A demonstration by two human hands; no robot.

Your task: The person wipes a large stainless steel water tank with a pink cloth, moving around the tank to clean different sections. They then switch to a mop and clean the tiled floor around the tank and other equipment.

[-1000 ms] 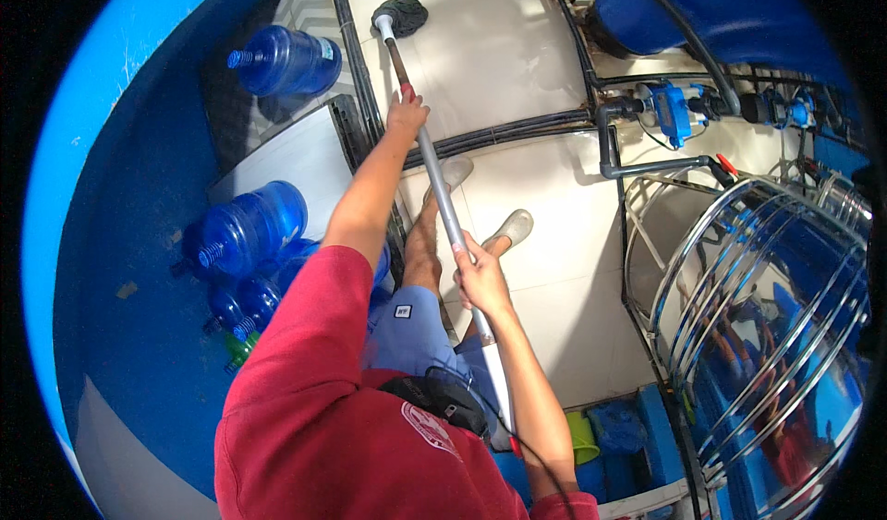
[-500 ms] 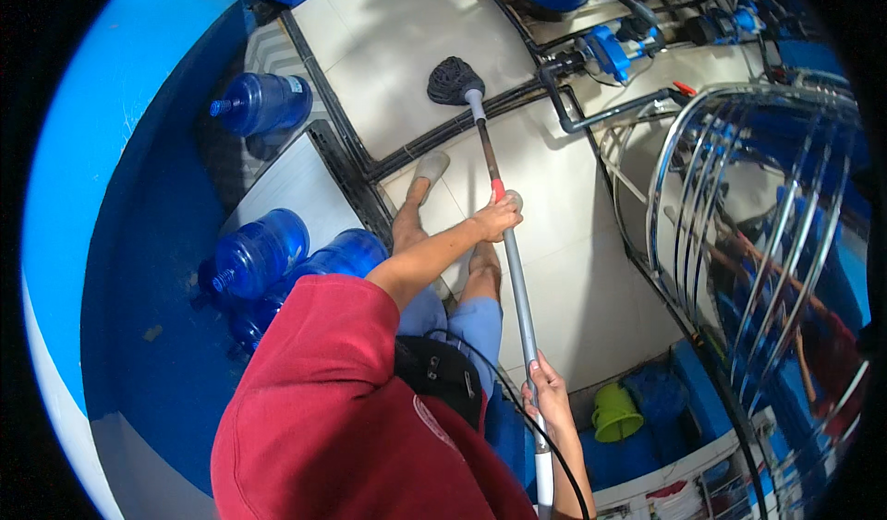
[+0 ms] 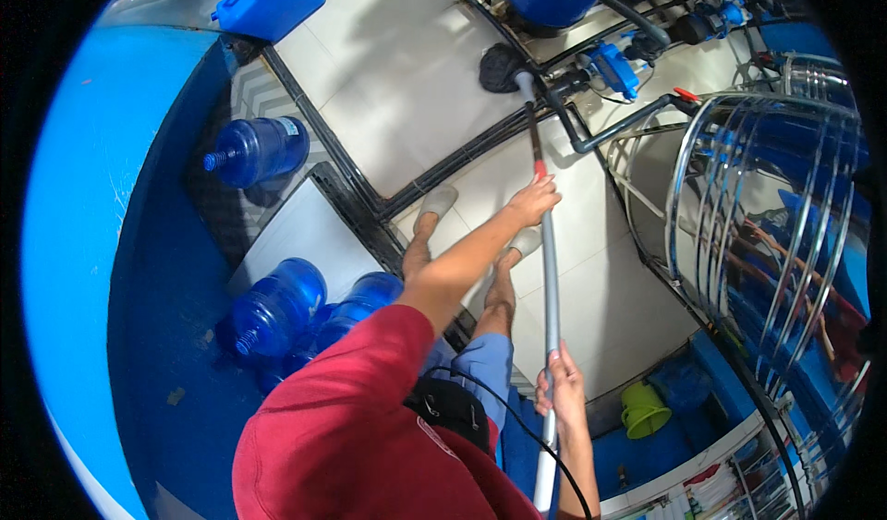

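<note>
I hold a mop [image 3: 552, 289] with both hands, its grey pole slanting up from the lower edge across the light tiles. My left hand [image 3: 534, 200] is closed round the pole just below its red collar. Lower down, my right hand [image 3: 564, 389] grips the same pole, thumb along it. The dark stringy mop head [image 3: 502, 67] lies on the floor at the far side, against the black pipes [image 3: 462, 146] near the blue pump [image 3: 613, 67]. Motion blurs the mop head slightly.
Black pipes cross the floor beyond my feet. Several blue water bottles [image 3: 277, 308] stand at left, another bottle [image 3: 259, 151] lies farther off. A blue jerrycan [image 3: 270, 3] is at the back. Shiny steel tanks [image 3: 702, 197] stand at right, a lime bucket [image 3: 644, 411] at lower right.
The mop head has slid right across the tiles to the pipes near the pump. Both hands have moved right with the pole, and the whole view has shifted a little.
</note>
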